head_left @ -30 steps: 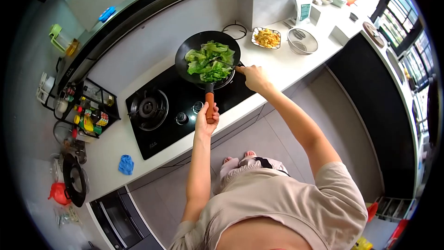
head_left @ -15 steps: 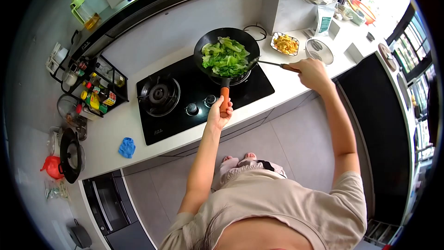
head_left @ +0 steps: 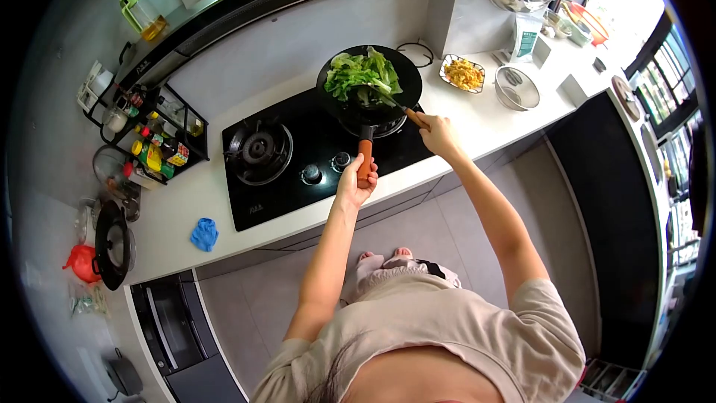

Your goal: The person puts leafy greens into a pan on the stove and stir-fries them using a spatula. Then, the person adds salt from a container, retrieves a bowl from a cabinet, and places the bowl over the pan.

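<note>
My left hand (head_left: 357,181) is wrapped round the orange-brown handle (head_left: 365,164) of a black wok (head_left: 409,78), which rests on the right burner of the black stove (head_left: 298,149). Green leafy vegetables (head_left: 362,75) are bunched in the upper part of the wok. My right hand (head_left: 438,134) grips a spatula (head_left: 415,117) by its wooden handle. The spatula's far end reaches into the wok at the lower edge of the leaves, which partly hide it.
A patterned dish of yellow food (head_left: 463,74) and a metal strainer (head_left: 517,88) stand right of the wok. A blue cloth (head_left: 203,234) lies at the counter's left part, near a black rack of bottles (head_left: 160,142). The left burner (head_left: 259,149) holds no pan.
My right hand has swung from beyond the wok's right side back toward it, bringing the spatula into the wok. The leaves are now heaped higher up. My left hand keeps its hold.
</note>
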### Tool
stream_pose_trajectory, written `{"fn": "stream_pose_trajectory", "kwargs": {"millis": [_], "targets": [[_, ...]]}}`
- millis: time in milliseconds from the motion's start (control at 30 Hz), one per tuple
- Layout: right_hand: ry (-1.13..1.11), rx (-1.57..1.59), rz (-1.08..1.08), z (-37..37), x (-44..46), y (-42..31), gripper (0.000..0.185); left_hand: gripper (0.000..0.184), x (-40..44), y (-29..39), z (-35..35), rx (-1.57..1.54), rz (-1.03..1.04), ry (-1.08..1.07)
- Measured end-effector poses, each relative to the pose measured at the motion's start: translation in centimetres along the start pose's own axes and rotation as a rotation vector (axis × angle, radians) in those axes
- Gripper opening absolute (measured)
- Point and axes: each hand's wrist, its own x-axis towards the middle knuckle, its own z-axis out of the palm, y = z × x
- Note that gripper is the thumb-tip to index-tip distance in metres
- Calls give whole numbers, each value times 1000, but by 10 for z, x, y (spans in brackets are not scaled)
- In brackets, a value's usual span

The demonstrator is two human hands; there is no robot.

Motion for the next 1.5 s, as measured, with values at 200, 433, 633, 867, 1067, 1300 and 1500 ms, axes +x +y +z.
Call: {"fn": "stream_pose_trajectory", "kwargs": {"millis": [200, 433, 633, 867, 1067, 1300, 1500], "targets": [[101, -49, 45, 24, 25, -8, 40, 30, 3, 0, -5, -3, -10, -25], [115, -93, -7, 49, 34, -21, 53, 28, 5, -1, -7, 18, -1, -18], [-75, -258, -47, 11, 5, -17, 59, 29, 4, 0, -5, -3, -13, -19], [1, -210, 15, -11, 9, 1, 59, 31, 5, -2, -7, -2, 1, -46], [-121, -305, -59, -5, -3, -16, 62, 34, 5, -1, -6, -23, 1, -41], [-21, -431, -129, -8, 20, 12, 61, 33, 7, -1, -9, -22, 1, -49], [-66, -263, -108, 23, 17, 2, 57, 30, 7, 1, -7, -13, -27, -45]]}}
